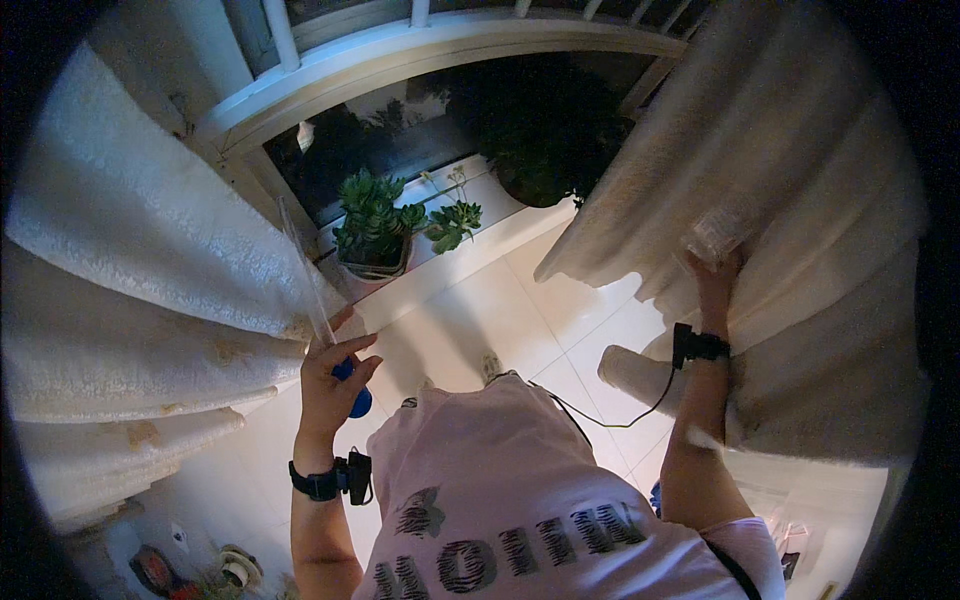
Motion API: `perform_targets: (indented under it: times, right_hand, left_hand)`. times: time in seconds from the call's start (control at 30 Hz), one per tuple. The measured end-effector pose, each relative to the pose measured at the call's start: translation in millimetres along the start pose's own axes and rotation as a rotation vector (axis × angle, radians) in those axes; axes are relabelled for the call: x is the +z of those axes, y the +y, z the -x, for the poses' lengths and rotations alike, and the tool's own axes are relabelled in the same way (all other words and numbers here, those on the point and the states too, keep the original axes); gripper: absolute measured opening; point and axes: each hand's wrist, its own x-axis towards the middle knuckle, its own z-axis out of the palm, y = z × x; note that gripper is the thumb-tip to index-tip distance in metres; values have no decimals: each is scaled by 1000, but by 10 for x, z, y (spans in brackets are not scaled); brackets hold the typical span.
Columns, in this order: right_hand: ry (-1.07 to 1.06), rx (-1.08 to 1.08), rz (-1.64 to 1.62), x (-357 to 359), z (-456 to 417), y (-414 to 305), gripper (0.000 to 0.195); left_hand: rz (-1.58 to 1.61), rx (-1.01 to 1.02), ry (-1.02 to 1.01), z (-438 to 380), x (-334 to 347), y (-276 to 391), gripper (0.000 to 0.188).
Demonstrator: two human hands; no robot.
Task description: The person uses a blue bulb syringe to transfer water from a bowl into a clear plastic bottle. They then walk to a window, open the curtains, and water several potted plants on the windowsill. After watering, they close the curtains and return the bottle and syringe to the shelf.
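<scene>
My left hand (337,375) holds a long clear tube (306,277) with a blue part (360,403) at its lower end, beside the left curtain (172,262). On the right, my right hand (712,274) is round a clear plastic container (718,229), held against the right curtain (795,315). Between the hands, a potted succulent (371,225) stands on the white window ledge (465,244), with a smaller leafy plant (455,223) beside it. A large dark bushy plant (547,142) sits farther right on the ledge.
White window bars (420,13) rise above the ledge. Pale floor tiles (487,300) lie below, and a beige rolled or cylindrical item (637,371) rests near the right curtain. A dark cable (615,425) runs from my right wrist strap to my body. Several objects stand at the lower left.
</scene>
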Motion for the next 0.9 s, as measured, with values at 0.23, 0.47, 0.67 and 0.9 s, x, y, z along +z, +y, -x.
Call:
perform_targets:
  times: [0.23,0.47,0.67,0.9]
  right_hand:
    - [-323,140,-612,428,288,-384,73]
    - [-539,73,-397,1193,286,-1390,82]
    - [-547,-195,-399,1582,199,-1489,82]
    - [-612,-254,-580,1799,266,-1452,97]
  left_hand:
    - [15,3,-35,-38,96,108,32]
    - [9,-19,11,69,108,111,33]
    - [-115,19,14,115,130,198,37]
    - [-139,288,52,-245,234,620,84]
